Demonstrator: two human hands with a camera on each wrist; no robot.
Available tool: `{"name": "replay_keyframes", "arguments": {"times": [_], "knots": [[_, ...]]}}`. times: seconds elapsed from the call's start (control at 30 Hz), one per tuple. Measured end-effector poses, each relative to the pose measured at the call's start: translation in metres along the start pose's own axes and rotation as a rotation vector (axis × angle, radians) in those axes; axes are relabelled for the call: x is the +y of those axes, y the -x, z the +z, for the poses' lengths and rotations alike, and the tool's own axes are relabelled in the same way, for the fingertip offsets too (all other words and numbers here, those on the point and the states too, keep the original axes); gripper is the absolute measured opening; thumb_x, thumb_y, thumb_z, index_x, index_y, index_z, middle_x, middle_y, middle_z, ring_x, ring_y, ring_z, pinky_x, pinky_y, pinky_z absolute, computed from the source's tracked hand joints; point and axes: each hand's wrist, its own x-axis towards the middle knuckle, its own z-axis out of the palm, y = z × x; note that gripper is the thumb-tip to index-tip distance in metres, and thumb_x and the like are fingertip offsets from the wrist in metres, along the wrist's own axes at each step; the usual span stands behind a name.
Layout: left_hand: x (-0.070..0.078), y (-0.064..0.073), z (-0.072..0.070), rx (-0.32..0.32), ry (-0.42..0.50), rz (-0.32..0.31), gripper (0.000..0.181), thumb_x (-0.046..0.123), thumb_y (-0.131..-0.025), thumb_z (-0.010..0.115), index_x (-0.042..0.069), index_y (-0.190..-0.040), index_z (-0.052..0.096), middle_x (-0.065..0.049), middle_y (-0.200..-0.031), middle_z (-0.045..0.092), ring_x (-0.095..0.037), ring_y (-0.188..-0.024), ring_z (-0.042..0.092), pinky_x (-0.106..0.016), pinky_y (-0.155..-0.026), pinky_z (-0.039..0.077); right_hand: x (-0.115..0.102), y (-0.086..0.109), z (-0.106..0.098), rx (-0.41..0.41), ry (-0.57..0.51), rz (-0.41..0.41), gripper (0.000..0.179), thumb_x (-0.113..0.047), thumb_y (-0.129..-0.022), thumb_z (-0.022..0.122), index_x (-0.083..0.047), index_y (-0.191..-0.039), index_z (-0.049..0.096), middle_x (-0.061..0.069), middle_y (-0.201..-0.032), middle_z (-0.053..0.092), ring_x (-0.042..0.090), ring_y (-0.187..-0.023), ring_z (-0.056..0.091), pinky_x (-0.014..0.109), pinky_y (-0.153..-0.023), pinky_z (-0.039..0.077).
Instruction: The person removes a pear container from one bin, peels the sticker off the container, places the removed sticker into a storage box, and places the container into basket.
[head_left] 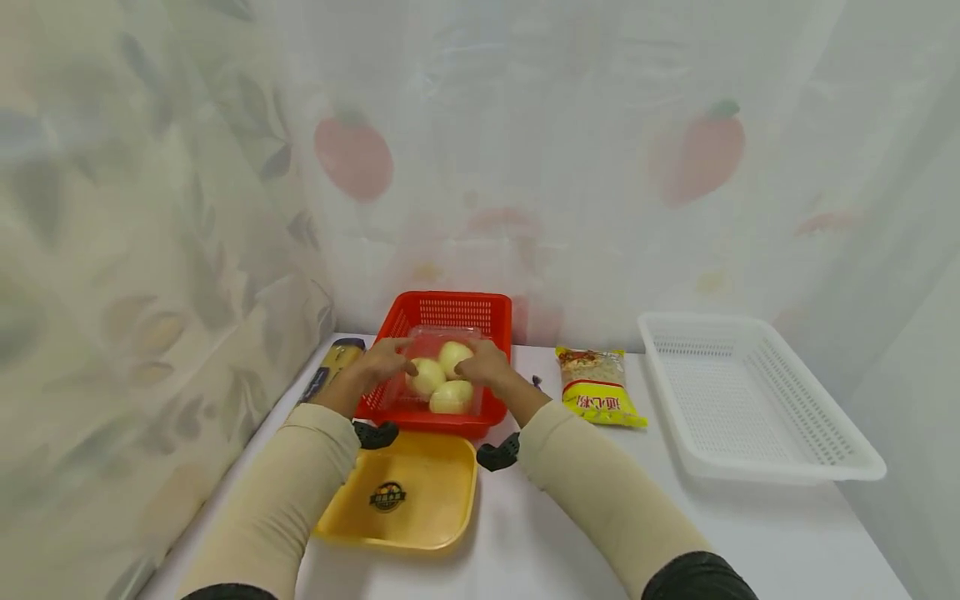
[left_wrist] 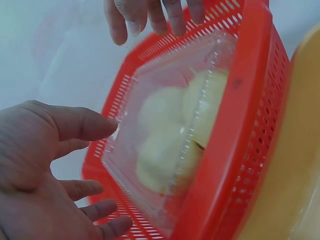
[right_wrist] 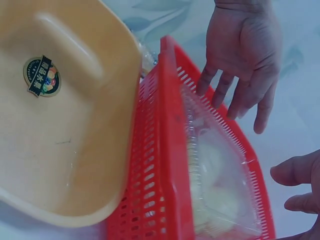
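A clear plastic box (left_wrist: 150,85) with three pale, round onions (head_left: 452,397) inside sits in a red perforated basket (head_left: 457,427). My left hand (head_left: 382,363) is over the basket's left side, its fingers spread and thumb extended near the box's edge in the left wrist view. On the opposite side is my right hand (head_left: 487,367), its fingers reaching down toward the basket rim. Both hands hold nothing and flank the box. In the right wrist view only part of the right hand (right_wrist: 302,182) shows, at the right edge.
A yellow tray (head_left: 420,508) with a round label stands in front of the basket. To the right lie a yellow-and-clear food packet (head_left: 596,392) and a white perforated basket (head_left: 750,400). A yellowish package (head_left: 337,358) is at the left, beside the patterned curtain (head_left: 187,250).
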Motion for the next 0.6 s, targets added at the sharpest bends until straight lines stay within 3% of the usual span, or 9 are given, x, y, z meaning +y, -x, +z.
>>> {"name": "replay_keyframes", "arguments": {"times": [0.17, 0.27, 0.5, 0.6], "knots": [[0.013, 0.003, -0.004, -0.026, 0.027, 0.058, 0.071, 0.004, -0.089, 0.063, 0.008, -0.152, 0.03, -0.02, -0.155, 0.022, -0.039, -0.138, 0.021, -0.056, -0.107, 0.026, -0.006, 0.003, -0.016, -0.032, -0.019, -0.003, 0.068, -0.011, -0.084, 0.066, -0.01, -0.147, 0.041, 0.015, -0.101, 0.066, 0.022, -0.068, 0.064, 0.039, -0.074, 0.055], [0.02, 0.005, -0.005, -0.032, 0.037, 0.059, 0.071, 0.007, -0.09, 0.063, 0.01, -0.152, 0.03, -0.018, -0.155, 0.021, -0.04, -0.139, 0.02, -0.057, -0.107, 0.026, -0.011, 0.009, -0.027, -0.035, 0.017, 0.001, 0.069, -0.014, -0.085, 0.065, -0.011, -0.149, 0.038, 0.014, -0.1, 0.065, 0.019, -0.063, 0.058, 0.038, -0.074, 0.053], [0.046, 0.015, -0.01, 0.017, -0.017, 0.089, 0.07, 0.019, -0.091, 0.063, 0.012, -0.153, 0.03, -0.014, -0.156, 0.02, -0.038, -0.139, 0.021, -0.058, -0.106, 0.027, -0.024, 0.021, -0.057, 0.002, 0.086, -0.018, 0.068, -0.022, -0.088, 0.066, -0.012, -0.149, 0.038, 0.013, -0.143, 0.045, 0.028, -0.112, 0.05, 0.046, -0.095, 0.046], [0.057, 0.02, -0.013, 0.039, -0.028, 0.108, 0.07, 0.024, -0.092, 0.064, 0.012, -0.153, 0.029, -0.013, -0.156, 0.021, -0.036, -0.139, 0.021, -0.056, -0.106, 0.028, -0.029, 0.028, -0.07, 0.007, 0.122, -0.032, 0.07, -0.026, -0.089, 0.065, -0.014, -0.151, 0.035, 0.012, -0.149, 0.037, 0.031, -0.126, 0.043, 0.05, -0.098, 0.042]]}}
